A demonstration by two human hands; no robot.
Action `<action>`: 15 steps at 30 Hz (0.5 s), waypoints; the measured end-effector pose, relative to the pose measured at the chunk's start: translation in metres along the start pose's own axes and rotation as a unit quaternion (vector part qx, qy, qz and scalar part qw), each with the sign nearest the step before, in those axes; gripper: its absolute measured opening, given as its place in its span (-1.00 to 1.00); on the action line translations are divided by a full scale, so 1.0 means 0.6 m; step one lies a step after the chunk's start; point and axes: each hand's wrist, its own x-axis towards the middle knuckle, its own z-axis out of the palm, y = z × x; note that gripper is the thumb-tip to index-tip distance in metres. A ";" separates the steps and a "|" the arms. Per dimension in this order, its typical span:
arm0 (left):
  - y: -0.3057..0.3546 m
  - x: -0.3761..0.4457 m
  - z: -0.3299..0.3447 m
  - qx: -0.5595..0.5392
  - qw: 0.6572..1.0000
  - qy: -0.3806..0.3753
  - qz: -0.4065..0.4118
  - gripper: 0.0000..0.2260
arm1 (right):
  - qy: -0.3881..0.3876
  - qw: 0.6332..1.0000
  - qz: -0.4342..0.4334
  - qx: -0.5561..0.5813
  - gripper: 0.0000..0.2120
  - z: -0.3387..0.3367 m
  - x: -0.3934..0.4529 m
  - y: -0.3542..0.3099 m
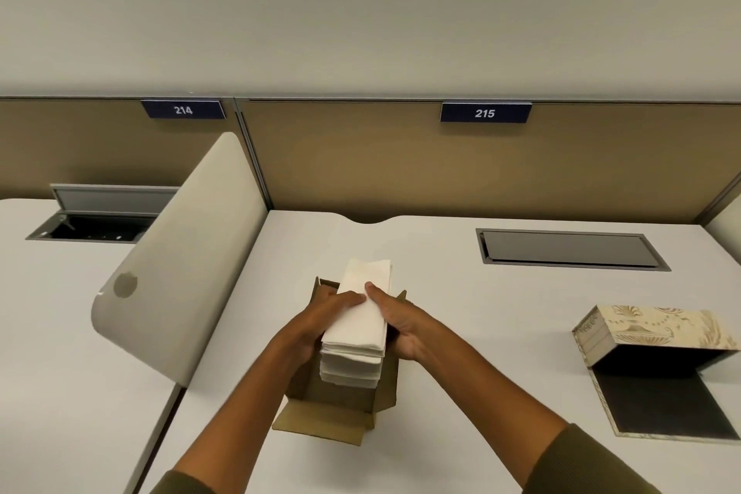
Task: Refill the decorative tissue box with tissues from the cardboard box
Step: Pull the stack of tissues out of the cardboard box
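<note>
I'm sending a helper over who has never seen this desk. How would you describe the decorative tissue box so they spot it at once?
Find the white desk under the sign reading 215. At its right edge, apart from the plain brown cardboard box, lies the decorative tissue box. It alone has a cream ornamental print, and it is hinged open, showing a dark lining.

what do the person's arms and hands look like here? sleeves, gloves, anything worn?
Both hands are bare: left hand, right hand. No gloves, rings, watch or bands show. The forearms are uncovered; olive-green long sleeves are pushed up near the elbows, left sleeve, right sleeve. No markings or logos show on the fabric.
</note>
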 end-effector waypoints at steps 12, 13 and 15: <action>-0.021 -0.041 0.111 -0.129 0.984 -0.101 0.068 -0.28 | 0.001 0.969 -0.245 0.012 -0.51 -0.125 -0.099 -0.068; -0.028 -0.038 0.121 -0.152 0.980 -0.106 0.070 -0.30 | -0.005 0.965 -0.260 0.010 -0.52 -0.139 -0.109 -0.069; -0.041 -0.034 0.141 -0.194 0.971 -0.120 0.075 -0.34 | -0.014 0.958 -0.286 0.011 -0.50 -0.168 -0.124 -0.071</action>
